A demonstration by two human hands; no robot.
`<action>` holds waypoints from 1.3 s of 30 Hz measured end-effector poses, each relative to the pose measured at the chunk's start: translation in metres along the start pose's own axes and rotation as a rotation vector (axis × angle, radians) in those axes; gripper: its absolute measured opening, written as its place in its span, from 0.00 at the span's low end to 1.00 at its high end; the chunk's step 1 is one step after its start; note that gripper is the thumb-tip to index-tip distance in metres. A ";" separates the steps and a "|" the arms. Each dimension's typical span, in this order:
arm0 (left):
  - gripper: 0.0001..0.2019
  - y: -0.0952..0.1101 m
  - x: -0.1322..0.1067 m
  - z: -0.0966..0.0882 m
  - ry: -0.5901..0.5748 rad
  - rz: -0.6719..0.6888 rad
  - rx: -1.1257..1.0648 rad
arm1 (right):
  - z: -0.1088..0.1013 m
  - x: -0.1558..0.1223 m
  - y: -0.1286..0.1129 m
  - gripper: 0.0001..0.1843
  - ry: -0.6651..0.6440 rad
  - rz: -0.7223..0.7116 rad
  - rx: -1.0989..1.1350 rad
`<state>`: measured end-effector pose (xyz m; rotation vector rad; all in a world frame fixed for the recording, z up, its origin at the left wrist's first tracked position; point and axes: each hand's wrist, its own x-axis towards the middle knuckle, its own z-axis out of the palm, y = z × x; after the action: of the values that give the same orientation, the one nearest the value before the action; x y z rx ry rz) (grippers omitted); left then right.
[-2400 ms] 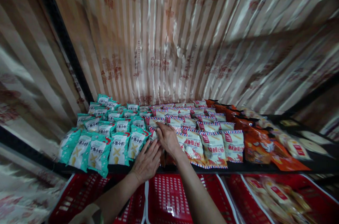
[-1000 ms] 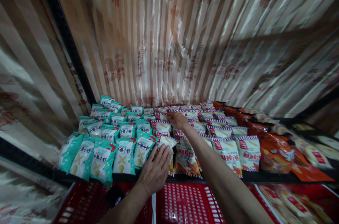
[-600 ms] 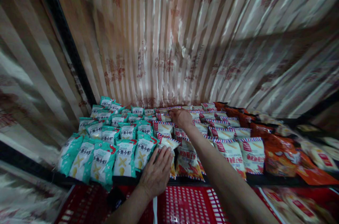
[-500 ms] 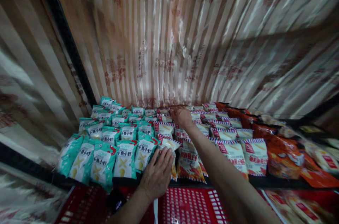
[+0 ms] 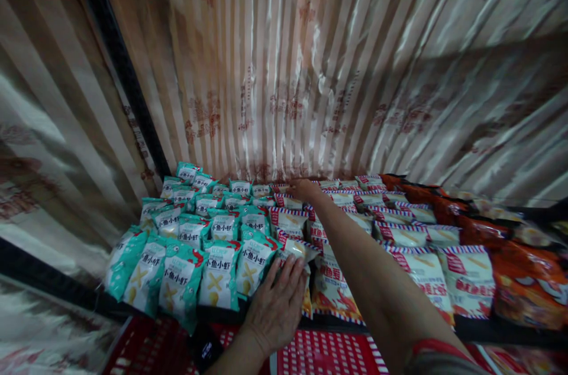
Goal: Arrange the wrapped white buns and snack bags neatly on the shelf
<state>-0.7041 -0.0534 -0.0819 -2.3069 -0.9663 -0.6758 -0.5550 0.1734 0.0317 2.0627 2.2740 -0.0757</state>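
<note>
My left hand [image 5: 279, 298] lies with its fingers stretched out over a white snack bag with a red-and-blue striped edge [image 5: 293, 249] in the front row. The palm covers this bag's lower part. My right arm reaches across the striped bags to the back of the shelf. There my right hand [image 5: 307, 190] has its fingers bent down at the top of a small striped snack bag [image 5: 289, 202]; the fingertips are partly hidden. Left of my hands stand rows of teal-and-white snack bags [image 5: 219, 274]. More striped bags [image 5: 468, 280] stand right of my forearm.
Orange snack bags [image 5: 530, 283] fill the shelf's right part. A dark shelf edge [image 5: 470, 326] runs along the front, above a red perforated basket [image 5: 323, 351]. A striped plastic sheet [image 5: 284, 67] hangs behind, and a black post [image 5: 119, 61] rises at left.
The view has shifted a little, so the shelf appears farther right on its right side. My right hand stays at the back row, slightly lower behind the bags. My left hand remains on its bag.
</note>
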 end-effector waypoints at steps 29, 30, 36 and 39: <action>0.23 -0.004 0.000 -0.004 -0.027 0.014 -0.044 | 0.010 0.006 -0.009 0.19 0.089 0.103 -0.007; 0.23 -0.004 0.000 -0.004 -0.031 0.017 -0.039 | 0.009 0.005 -0.008 0.19 0.084 0.092 -0.008; 0.25 -0.005 -0.001 -0.009 -0.105 0.024 -0.053 | -0.004 -0.008 0.004 0.23 0.165 0.111 -0.006; 0.25 -0.006 -0.001 -0.013 -0.110 0.024 -0.058 | -0.015 -0.032 0.005 0.23 0.310 0.059 0.031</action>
<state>-0.7128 -0.0586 -0.0712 -2.4244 -0.9785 -0.5792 -0.5467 0.1432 0.0491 2.2955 2.3868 0.2297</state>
